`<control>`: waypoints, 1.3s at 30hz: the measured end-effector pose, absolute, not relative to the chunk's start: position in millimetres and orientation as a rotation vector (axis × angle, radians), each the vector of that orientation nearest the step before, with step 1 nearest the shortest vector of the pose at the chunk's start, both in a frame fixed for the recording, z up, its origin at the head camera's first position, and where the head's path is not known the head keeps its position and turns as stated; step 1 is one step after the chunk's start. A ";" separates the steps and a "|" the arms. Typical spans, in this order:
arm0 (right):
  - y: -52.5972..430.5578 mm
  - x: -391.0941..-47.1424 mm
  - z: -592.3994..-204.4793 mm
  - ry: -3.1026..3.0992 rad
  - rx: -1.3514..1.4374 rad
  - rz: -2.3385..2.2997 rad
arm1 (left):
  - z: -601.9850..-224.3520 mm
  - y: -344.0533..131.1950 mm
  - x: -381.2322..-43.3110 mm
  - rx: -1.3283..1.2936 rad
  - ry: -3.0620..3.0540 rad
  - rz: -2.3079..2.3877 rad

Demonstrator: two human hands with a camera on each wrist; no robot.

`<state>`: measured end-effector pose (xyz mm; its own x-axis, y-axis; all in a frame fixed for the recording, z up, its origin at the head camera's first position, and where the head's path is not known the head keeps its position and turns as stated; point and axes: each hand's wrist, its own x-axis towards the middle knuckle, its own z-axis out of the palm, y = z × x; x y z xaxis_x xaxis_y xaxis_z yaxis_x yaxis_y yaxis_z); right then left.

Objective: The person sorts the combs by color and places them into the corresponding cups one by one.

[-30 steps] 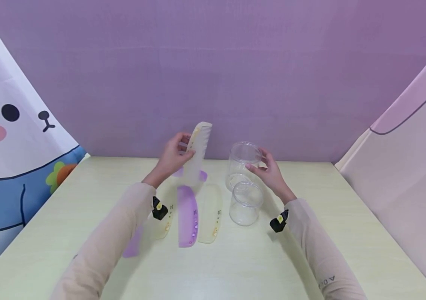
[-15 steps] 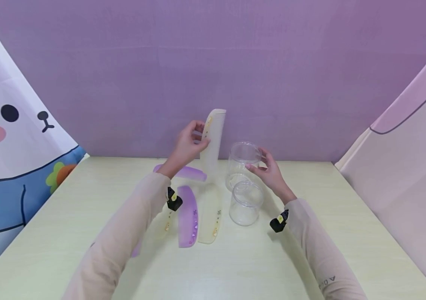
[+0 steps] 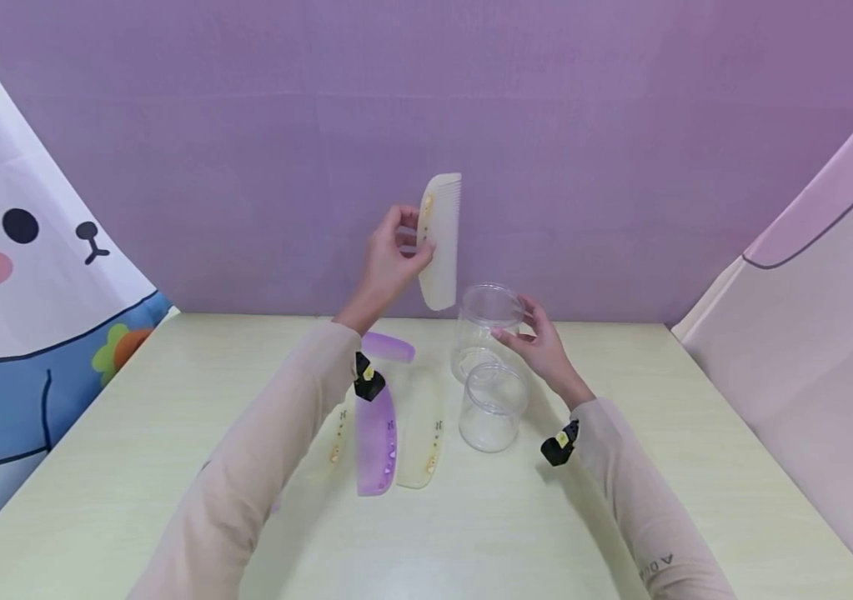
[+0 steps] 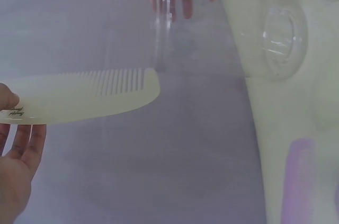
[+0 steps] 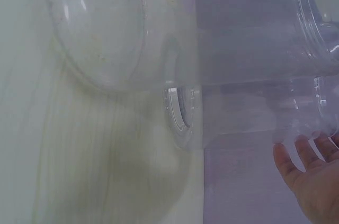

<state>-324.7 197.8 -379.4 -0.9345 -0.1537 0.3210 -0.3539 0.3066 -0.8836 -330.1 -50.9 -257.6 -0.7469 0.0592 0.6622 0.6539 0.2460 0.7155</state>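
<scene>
Head view: the left hand [image 3: 392,254] pinches a pale yellow comb [image 3: 442,250] by its spine, thumb on the near face and fingers partly bent behind. The comb is held upright in the air above the far edge of the tabletop [image 3: 531,533], its teeth facing the right edge, just left of a tall clear jar [image 3: 471,329] and higher than its rim. The right hand [image 3: 542,346] is curved around the right side of that jar near the top, thumb in front and fingers behind. The jar stands upright near the middle of the far edge. A short clear jar [image 3: 493,412] stands upright in front, on the near-edge side; whether the two touch cannot be told.

Left of the short jar lie a flat yellow comb [image 3: 420,433], then, just beside it, a purple comb [image 3: 376,446], both pointing toward the near edge. Closer to the far edge, another purple comb [image 3: 390,347] lies crosswise, partly behind the left arm. A further yellow comb [image 3: 333,446] shows beside the left sleeve [image 3: 276,450], which hides part of it. Behind the far edge rises a purple backdrop [image 3: 584,167].
</scene>
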 end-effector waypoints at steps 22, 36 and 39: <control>199.4 -324.8 -381.1 -2.380 0.477 1.695 | -253.8 -4.1 -316.9 -0.623 -1.856 -1.684; 199.8 -323.4 -379.0 -2.385 0.471 1.690 | -305.4 17.1 -341.4 -0.573 -1.890 -1.675; 199.9 -323.9 -378.9 -2.376 0.472 1.704 | -313.1 20.1 -342.0 -0.569 -1.904 -1.659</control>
<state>-323.9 199.9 -378.9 -0.9334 -0.1506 0.3257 -0.3568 0.2928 -0.8871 -342.0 20.1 -313.1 -0.7616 -0.0376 0.6470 0.6357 0.1506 0.7571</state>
